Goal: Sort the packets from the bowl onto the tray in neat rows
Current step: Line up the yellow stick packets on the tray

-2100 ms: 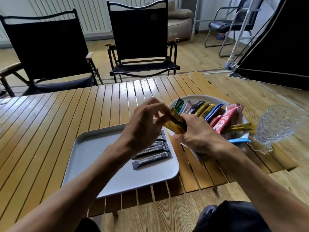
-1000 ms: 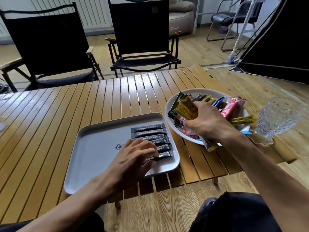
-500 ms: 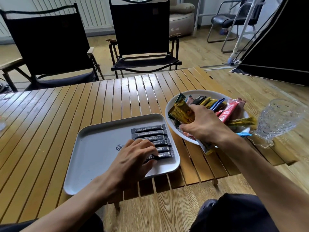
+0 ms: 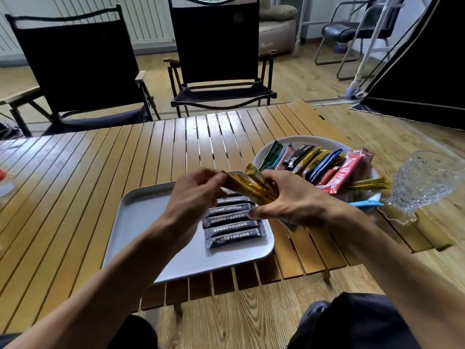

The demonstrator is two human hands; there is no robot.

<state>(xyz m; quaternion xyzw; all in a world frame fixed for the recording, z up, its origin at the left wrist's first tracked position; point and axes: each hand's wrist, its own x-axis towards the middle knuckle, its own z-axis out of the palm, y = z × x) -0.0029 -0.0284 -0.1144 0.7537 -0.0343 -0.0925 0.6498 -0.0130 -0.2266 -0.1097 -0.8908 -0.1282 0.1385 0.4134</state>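
I'm watching both hands working above the far right corner of the grey tray [image 4: 141, 217], sharing a small bunch of gold stick packets [image 4: 247, 186]. The right hand [image 4: 292, 197] is gripping the bunch, its fingers and thumb curling round the packets' right ends. The left hand [image 4: 193, 195] is pinching the left end of the bunch between thumb and fingertips; I cannot tell how many packets it is holding.

Below the hands, dark grey stick packets [image 4: 231, 222] are lying on the right part of the tray in one column. Each is running left to right, long edges close together, and the hands are hiding the farthest ones.

The white bowl [image 4: 314, 141] is sitting on the slatted wooden table [image 4: 100, 172] just beside the tray's right edge, holding mixed packets [image 4: 324, 162] in green, black, yellow, blue and red. A clear glass [image 4: 425, 182] is standing just right of the bowl. Two black folding chairs [image 4: 216, 59] are standing beyond the table.
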